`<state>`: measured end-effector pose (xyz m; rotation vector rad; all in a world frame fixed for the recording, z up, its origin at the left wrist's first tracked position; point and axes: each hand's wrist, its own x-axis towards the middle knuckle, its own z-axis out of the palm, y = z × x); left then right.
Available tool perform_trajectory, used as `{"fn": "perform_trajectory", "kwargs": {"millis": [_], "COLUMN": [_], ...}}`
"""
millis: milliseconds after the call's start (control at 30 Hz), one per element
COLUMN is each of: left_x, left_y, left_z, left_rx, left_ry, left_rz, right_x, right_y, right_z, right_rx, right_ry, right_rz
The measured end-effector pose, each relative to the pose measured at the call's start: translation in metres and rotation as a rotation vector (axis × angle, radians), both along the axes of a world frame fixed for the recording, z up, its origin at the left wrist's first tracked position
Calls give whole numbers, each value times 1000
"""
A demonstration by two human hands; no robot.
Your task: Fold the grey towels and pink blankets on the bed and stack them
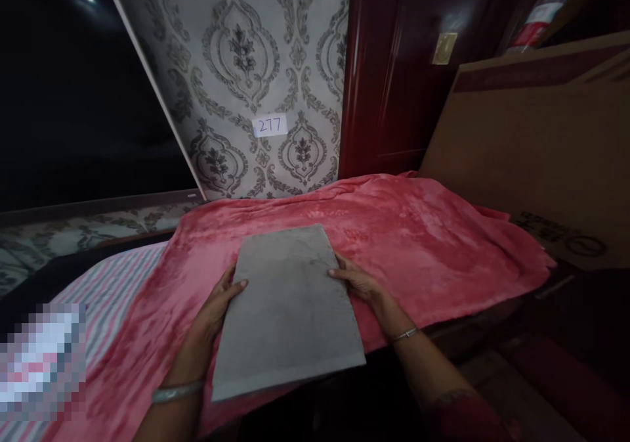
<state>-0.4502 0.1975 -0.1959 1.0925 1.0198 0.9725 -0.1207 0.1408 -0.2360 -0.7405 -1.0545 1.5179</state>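
Observation:
A flat grey rectangular piece (288, 304), perhaps folded cloth or a thin panel, is held level over the near part of a pink plush blanket (408, 232). My left hand (221, 297) grips its left edge, thumb on top and fingers underneath. On the opposite edge, my right hand (359, 278) has the same hold, with its thumb over the surface. The fingers below the grey piece are mostly hidden. Its near edge reaches out past the front of the blanket.
A striped cloth (115, 284) lies under the blanket at left. Behind are a dark television screen (88, 100), patterned wallpaper (241, 48) with a paper label (270, 125) reading 277, and a dark red door (394, 67). A large cardboard box (531, 146) stands right, beside a bottle (541, 18).

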Motion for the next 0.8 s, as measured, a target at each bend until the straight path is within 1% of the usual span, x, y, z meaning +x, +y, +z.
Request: {"fn": "perform_trajectory", "kwargs": {"millis": [133,367,500,600,700,800], "left_x": [-1,-3,-1,-2,-10,-16], "left_y": [-2,3,1,-1,0,7], "left_z": [1,-12,-6,-2,-4,-3], "left_rx": [8,-16,-21,-48,-55,5], "left_ry": [8,43,64,76,165,316], "left_rz": [18,73,96,69,68,74], "right_x": [-2,-3,-6,-10,-14,-19], "right_y": [-2,-5,-3,-2,0,9], "right_z": [4,10,12,15,16,8], "right_rx": [2,-34,-50,-63,-86,-67], "right_ry": [0,30,33,40,26,6], "right_rz": [-13,-65,-97,-105,-123,-180]}}
